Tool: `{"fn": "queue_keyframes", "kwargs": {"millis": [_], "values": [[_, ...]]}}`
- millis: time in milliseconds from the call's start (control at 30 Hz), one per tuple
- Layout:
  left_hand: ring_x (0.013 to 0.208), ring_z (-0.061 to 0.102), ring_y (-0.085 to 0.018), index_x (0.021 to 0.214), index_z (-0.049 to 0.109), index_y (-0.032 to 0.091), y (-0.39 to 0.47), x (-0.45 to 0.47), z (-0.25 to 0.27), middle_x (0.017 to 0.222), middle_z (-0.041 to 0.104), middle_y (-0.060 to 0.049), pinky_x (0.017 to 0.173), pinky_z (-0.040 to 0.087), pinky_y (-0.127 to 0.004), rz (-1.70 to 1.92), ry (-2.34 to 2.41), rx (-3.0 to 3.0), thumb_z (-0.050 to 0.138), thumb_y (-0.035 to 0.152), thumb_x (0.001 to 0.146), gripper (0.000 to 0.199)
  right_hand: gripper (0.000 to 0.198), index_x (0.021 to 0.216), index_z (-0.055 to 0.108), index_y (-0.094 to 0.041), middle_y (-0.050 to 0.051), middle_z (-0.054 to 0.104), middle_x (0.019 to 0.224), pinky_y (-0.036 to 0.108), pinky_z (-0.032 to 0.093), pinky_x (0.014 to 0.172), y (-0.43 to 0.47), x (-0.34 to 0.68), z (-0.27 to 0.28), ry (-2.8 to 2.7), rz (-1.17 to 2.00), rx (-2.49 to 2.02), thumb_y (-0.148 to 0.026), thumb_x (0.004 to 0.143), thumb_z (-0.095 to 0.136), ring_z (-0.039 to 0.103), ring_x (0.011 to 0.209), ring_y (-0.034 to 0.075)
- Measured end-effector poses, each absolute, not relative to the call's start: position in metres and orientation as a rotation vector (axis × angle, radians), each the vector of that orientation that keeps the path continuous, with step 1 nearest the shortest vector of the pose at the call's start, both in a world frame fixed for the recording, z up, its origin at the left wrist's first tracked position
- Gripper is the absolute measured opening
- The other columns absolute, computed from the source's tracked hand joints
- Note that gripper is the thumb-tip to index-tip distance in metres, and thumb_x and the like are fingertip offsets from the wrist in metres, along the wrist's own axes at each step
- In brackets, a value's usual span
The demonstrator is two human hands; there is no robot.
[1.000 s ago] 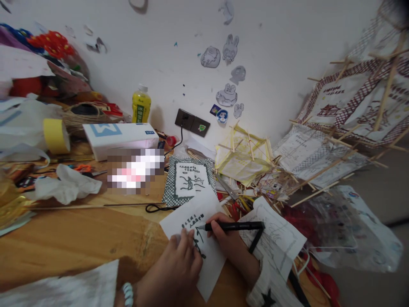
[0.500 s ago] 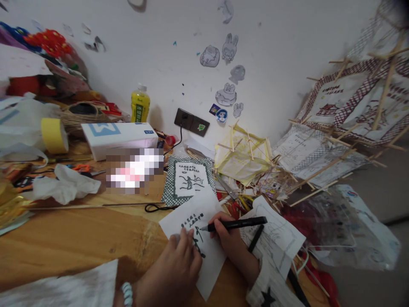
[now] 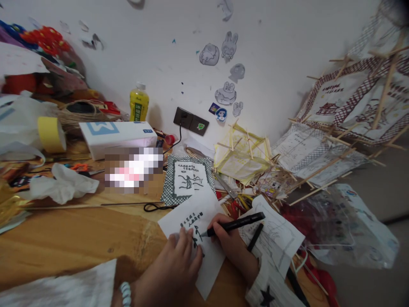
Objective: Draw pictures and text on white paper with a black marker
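My right hand (image 3: 228, 236) is closed round a black marker pen (image 3: 244, 221), its tip touching a sheet of white paper (image 3: 207, 279). Dark lettering and a leafy drawing in dark ink show on that sheet. My left hand (image 3: 179, 260) lies flat on the paper's lower left with its fingers stretched out, covering part of the drawing. Just behind the sheet is a finished-looking card (image 3: 190, 175) with a dark green patterned border, lettering and a picture. Beside my right wrist, a drawn sheet (image 3: 281, 238) lies under a second black pen (image 3: 255, 237).
A lit, blurred-out screen (image 3: 136, 168) stands before a white box (image 3: 118, 138). Behind are a yellow bottle (image 3: 139, 102) and a power strip (image 3: 191, 121). Stick-and-paper lanterns (image 3: 243, 155) crowd the right, with a clear plastic bag (image 3: 351, 234). Yellow tape (image 3: 51, 134) and crumpled tissue (image 3: 65, 183) lie left.
The marker's tip has moved slightly down the paper, adding to a line of the drawing. My left hand stays in place; the whole view has shifted very slightly.
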State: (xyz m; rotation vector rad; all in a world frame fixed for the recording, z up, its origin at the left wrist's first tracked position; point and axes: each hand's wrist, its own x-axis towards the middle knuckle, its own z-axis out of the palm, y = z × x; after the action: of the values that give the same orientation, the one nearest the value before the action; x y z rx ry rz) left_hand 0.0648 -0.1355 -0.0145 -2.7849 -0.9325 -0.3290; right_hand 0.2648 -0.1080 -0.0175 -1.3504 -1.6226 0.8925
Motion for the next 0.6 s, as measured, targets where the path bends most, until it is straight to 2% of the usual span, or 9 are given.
{"fn": "queue_keyframes", "kwargs": {"millis": [600], "values": [[0.112,0.056,-0.04,0.121,0.062,0.016,-0.1363,0.0656,-0.0114,0.125,0.058,-0.025,0.081,0.047,-0.052,-0.291,-0.952,-2.815,0.049,0.036,0.093,0.037,0.02,0.068,0.062,-0.019,-0.003,0.056,0.056,0.022,0.039,0.049,-0.1111,0.2616,-0.0101,-1.638,0.939,-1.398,-0.027,0.082,0.05,0.051,0.05,0.012]]}}
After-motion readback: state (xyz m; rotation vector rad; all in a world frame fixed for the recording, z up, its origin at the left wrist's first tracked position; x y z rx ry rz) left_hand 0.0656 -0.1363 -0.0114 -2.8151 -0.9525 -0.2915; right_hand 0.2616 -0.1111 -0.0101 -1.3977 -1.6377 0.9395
